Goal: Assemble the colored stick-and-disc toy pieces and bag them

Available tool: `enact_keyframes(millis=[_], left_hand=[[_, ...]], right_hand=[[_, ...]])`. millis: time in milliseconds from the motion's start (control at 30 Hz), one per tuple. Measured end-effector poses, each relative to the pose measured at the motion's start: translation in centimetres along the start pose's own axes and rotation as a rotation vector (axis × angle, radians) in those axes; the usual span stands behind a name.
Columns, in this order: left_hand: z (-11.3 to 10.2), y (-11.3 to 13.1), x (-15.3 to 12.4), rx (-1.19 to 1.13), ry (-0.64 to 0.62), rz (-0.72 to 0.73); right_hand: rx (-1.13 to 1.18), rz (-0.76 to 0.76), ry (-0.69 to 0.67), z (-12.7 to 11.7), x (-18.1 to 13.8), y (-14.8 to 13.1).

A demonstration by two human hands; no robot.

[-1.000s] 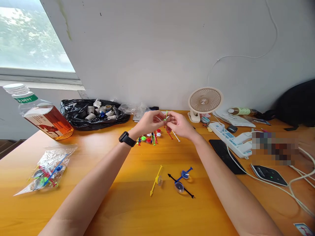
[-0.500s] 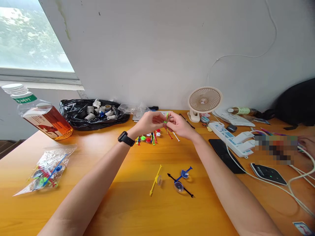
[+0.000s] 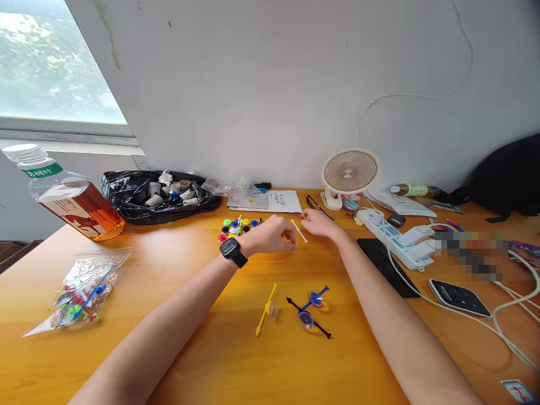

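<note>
My left hand (image 3: 276,234), with a black watch on its wrist, hovers right of a pile of small coloured plastic pieces (image 3: 230,230). Its fingers curl together; whatever they hold, if anything, is hidden. Beyond a white plastic arrow (image 3: 299,231), my right hand (image 3: 319,223) has its fingers pinched by the paper's corner. A thin pale sliver shows at its fingertips, too small to name. Closer to me lie a yellow arrow with a suction cup (image 3: 266,310), a blue one (image 3: 315,299) and a black one (image 3: 310,319).
A clear bag of coloured parts (image 3: 86,298) and a tilted drink bottle (image 3: 80,202) stand left. At the back are a black plastic bag (image 3: 126,197), printed paper (image 3: 284,201) and a small fan (image 3: 351,171). A power strip (image 3: 392,239) with cables occupies the right.
My hands have come apart and dropped toward the table. The green and red pieces held between them no longer show there. The left hand turned palm down, baring its watch face.
</note>
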State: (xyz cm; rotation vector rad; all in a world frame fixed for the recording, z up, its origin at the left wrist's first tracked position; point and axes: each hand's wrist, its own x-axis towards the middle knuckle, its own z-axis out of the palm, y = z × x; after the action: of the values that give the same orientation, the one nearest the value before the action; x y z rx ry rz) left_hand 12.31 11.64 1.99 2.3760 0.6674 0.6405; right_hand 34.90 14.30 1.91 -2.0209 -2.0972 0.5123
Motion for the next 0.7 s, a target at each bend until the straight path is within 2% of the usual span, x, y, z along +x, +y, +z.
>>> enact_keyframes(millis=[133,300,367,467,533,600,700], left_hand=[[0.6,0.1,-0.2,0.045,-0.19,0.002],[-1.4,-0.5,-0.7,0.28,-0.197,-0.059],[-2.2,-0.8,-0.8,0.324,-0.2,-0.099],[-2.8,-1.0,-0.8,0.33,-0.222,-0.151],[-3.1,-1.1,-0.8,0.325,-0.232,-0.182],[-3.4,-1.3,-0.9,0.302,-0.245,-0.21],[-3.9,-1.3,-1.0,0.248,-0.22,-0.204]], right_hand=[[-0.007,-0.003,-0.073,0.1,-0.2,0.6],[-0.03,-0.072,-0.098,-1.7,-1.0,-0.6],[-0.067,-0.115,-0.15,-2.9,-2.0,-1.7],[-0.124,-0.312,-0.444,-4.4,-4.4,-4.3],[-0.103,-0.463,-0.583,-4.7,-6.2,-6.4],[-0.047,-0.579,-0.724,-4.3,-7.8,-8.6],[-0.112,-0.677,-0.806,-2.5,-9.4,-11.1]])
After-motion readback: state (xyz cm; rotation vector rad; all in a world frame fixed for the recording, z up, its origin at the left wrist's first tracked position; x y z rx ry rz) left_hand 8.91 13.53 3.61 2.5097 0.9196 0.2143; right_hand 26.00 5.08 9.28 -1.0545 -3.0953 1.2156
